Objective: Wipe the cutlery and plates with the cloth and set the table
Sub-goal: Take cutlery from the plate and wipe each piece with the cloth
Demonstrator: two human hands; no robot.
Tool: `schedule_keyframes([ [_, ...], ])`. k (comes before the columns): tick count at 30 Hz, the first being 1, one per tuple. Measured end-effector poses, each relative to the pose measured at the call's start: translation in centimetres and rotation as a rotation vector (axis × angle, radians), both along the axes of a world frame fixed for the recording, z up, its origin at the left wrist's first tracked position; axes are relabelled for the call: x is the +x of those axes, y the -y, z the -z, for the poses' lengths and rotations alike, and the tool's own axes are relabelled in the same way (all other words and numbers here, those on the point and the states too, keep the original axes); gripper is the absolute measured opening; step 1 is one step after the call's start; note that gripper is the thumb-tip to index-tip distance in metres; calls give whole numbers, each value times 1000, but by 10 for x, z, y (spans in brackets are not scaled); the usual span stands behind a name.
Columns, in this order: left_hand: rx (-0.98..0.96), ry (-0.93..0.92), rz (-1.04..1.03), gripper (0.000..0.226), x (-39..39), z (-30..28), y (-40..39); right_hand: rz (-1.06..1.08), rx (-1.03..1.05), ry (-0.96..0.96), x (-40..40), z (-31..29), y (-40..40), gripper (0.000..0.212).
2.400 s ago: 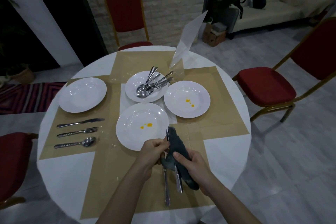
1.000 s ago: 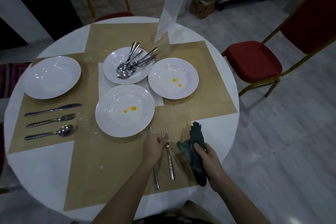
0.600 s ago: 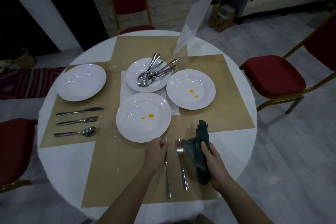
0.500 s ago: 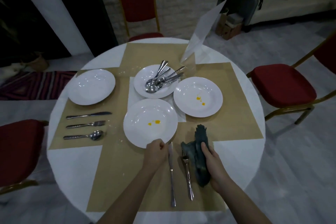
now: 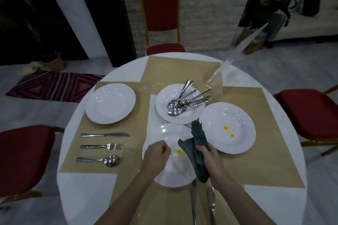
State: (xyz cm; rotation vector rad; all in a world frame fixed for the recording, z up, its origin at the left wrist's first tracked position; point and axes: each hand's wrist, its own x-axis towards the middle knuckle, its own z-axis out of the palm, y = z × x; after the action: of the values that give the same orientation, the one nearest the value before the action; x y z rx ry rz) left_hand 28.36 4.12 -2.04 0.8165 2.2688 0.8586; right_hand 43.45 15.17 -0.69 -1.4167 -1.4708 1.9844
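left hand [image 5: 157,152]: curled on the near rim of the stained plate [image 5: 164,173], gripping it
right hand [image 5: 210,157]: clutching the dark cloth [image 5: 196,149] over that plate
plate: near table [image 5: 87,193] edge, yellow spots inside
knife [image 5: 193,204], fork [image 5: 211,204]: just behind it
risk: shifting the plate could knock them out of line

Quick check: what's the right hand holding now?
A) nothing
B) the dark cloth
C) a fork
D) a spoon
B: the right hand is closed on the dark cloth, held over the near stained plate; the knife and fork lie on the table.
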Motion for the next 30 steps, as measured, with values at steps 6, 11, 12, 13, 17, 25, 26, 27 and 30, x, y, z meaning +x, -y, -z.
schedule_keyframes([
  [6, 20, -184, 122, 16, -55, 1, -76, 109, -55, 65, -23, 11, -26, 18],
  [11, 12, -246, 273, 13, -79, 13, -145, 199, -44, 101, -30, 23, -38, 17],
  [12, 16, -269, 299, 12, -81, 18, -157, 213, -54, 106, -30, 25, -40, 16],
  [13, 22, -297, 326, 11, -82, 23, -167, 226, -61, 109, -31, 26, -42, 17],
  [17, 10, -426, 474, 23, -82, 44, -194, 269, -81, 113, -32, 30, -46, 20],
  [25, -16, -657, 545, 27, -80, 63, -209, 295, -107, 131, -37, 34, -47, 17],
  [26, -4, -663, 553, 27, -79, 62, -209, 296, -111, 133, -37, 34, -46, 17],
  [27, 12, -672, 565, 27, -78, 61, -208, 296, -113, 136, -38, 34, -46, 17],
  [30, 63, -730, 612, 26, -75, 56, -205, 298, -127, 136, -38, 33, -44, 17],
])
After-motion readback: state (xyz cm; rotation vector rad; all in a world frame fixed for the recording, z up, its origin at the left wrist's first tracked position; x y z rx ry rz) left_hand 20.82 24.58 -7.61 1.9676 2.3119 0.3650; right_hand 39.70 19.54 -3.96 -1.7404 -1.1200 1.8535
